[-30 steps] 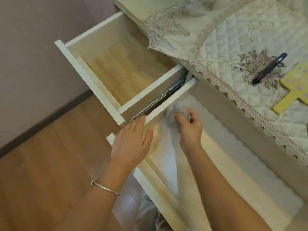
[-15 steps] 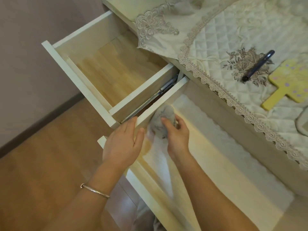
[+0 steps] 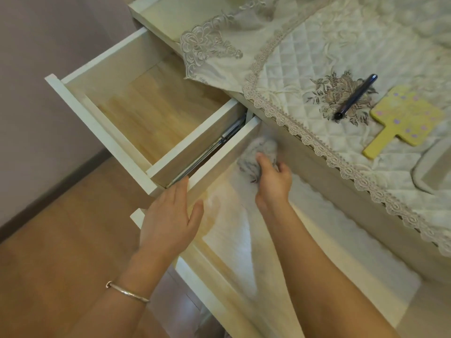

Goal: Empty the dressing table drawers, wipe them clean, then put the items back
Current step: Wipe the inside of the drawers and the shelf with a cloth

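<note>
Wiping the far corner of the wide drawer (image 3: 244, 284) — right hand (image 3: 273, 184) clenched on a cloth (image 3: 256, 152), left hand (image 3: 168, 220) flat and released on the rim — the rest of the floor likely comes next.

L hand (image 3: 170, 220) at lower centre, palm down, fingers straight and together, thumb spread, bangle on wrist. R hand (image 3: 273, 180) centre frame, fingers curled shut in a grasp, forearm running to bottom right.
</note>
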`<state>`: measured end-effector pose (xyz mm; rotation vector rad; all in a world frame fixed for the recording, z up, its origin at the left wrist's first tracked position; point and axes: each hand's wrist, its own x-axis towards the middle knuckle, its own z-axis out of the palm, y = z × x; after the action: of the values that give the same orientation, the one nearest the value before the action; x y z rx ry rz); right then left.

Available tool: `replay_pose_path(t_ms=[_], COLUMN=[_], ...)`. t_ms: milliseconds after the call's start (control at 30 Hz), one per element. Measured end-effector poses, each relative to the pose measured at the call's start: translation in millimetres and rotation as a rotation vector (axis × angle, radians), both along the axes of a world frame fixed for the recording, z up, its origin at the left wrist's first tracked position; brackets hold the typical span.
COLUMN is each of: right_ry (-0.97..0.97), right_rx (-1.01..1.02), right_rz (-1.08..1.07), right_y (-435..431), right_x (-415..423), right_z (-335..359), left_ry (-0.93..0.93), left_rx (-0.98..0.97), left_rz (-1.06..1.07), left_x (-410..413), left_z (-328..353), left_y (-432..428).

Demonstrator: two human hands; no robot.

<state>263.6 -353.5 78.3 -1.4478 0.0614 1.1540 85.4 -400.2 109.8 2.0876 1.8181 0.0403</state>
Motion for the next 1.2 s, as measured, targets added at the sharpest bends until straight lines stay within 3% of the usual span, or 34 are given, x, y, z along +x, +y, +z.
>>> replay_pose_path(t_ms=[200, 467, 667, 800, 1067, 1200], right_ry=[-0.063, -0.286, -0.421, -0.443, -0.474, -0.517], right_rx=[-0.038, -0.254, -0.300, -0.283, -0.400, -0.413], right_rz=[-0.142, -0.359, -0.318, -0.297, -0.657, -0.536], right_y=[-1, -124, -105, -124, -209, -184], right_x=[20, 89, 81, 94, 148, 132], right_z=[-5, -1, -9, -6, -12, -9], left_ry=[0.119, 0.172, 0.183, 0.155, 0.151, 0.165], left_rx=[0.080, 0.091, 0.157, 0.095, 0.072, 0.068], left_rz=[-0.329, -0.364, -0.383, -0.348, -0.366, -0.369], left_x=[-2, -3, 5, 9, 11, 13], left_z=[-9, -12, -17, -20, -16, -15], left_y=[3, 3, 2, -6, -9, -10])
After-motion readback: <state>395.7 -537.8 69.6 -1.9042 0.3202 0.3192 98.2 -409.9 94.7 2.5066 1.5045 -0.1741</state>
